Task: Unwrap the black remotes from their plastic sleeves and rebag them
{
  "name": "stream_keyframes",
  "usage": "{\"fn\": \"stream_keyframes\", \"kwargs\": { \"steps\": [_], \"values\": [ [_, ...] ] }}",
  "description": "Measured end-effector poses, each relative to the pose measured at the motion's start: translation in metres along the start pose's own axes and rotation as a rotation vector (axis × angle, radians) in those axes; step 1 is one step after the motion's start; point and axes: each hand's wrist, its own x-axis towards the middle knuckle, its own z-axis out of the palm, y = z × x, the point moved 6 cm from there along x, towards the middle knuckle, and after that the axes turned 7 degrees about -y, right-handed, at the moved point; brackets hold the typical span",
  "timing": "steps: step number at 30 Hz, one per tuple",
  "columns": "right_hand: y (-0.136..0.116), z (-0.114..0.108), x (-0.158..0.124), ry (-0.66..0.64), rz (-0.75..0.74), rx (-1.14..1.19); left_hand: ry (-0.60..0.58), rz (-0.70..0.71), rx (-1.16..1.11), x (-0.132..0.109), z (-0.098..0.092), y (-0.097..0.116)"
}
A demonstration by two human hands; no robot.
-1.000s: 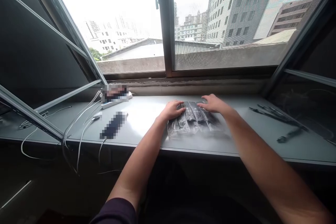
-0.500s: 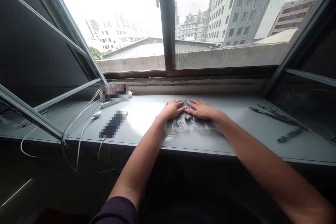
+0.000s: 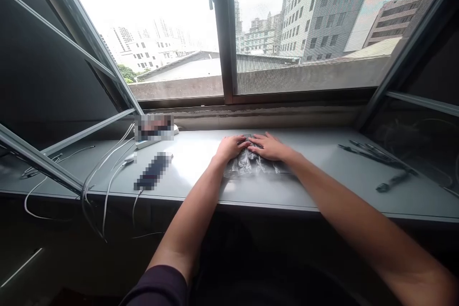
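A crinkled clear plastic bag point(image 3: 245, 165) lies flat on the light grey desk, with wrinkles running toward its near edge. My left hand point(image 3: 230, 148) rests on the upper left part of it, fingers slightly bent and pointing right, thumb toward the other hand. On the upper right part lies my right hand point(image 3: 268, 147), palm down with its fingers spread. The two thumbs nearly meet over the middle of the plastic. Both palms cover part of the bag, so what is under them is hidden.
Left on the desk point(image 3: 201, 153) are a blurred-out phone point(image 3: 153, 171) on a cable, a white charger plug point(image 3: 129, 158) and a power strip point(image 3: 175, 130). Dark cables point(image 3: 376, 155) lie at the right. Slanted metal frames point(image 3: 89, 129) flank the desk before a window.
My left fingers have bent a little more, and both hands have shifted slightly on the plastic. The whole view has moved a little to the right.
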Motion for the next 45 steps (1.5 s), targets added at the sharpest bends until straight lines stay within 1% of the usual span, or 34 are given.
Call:
{"fn": "stream_keyframes", "kwargs": {
  "steps": [7,11,15,18,23,26,29,32,36,40,42,45],
  "values": [
    [0.004,0.001,0.005,0.004,-0.036,0.023,0.075,-0.010,0.020,-0.008,-0.010,0.005],
    [0.004,0.002,0.005,0.001,-0.044,0.023,0.017,0.054,0.026,-0.012,-0.010,0.009],
    [0.003,0.001,0.006,0.010,-0.061,0.021,-0.027,0.056,0.055,-0.010,-0.007,0.006],
    [0.003,0.001,0.006,0.008,-0.060,0.014,-0.028,0.072,0.070,-0.007,-0.005,0.003],
    [0.003,0.002,0.005,0.003,-0.043,0.019,0.003,0.069,0.063,-0.004,-0.002,-0.002],
    [0.001,-0.001,0.006,0.033,-0.069,0.049,0.028,0.050,0.043,-0.004,-0.002,-0.003],
    [0.002,-0.009,0.006,0.110,-0.076,0.112,0.064,0.018,0.015,-0.006,-0.005,-0.001],
    [0.010,-0.020,0.004,0.188,-0.020,0.154,0.102,-0.012,-0.024,-0.008,-0.011,0.003],
    [0.029,-0.028,0.001,0.221,0.122,0.162,0.149,-0.040,-0.051,-0.011,-0.019,0.007],
    [0.052,-0.030,-0.002,0.194,0.291,0.174,0.188,-0.068,-0.060,-0.013,-0.022,0.005],
    [0.058,-0.029,-0.003,0.163,0.328,0.185,0.199,-0.068,-0.063,-0.012,-0.023,0.004],
    [0.061,-0.028,-0.004,0.123,0.336,0.199,0.198,-0.068,-0.050,-0.012,-0.022,0.004]
  ]
}}
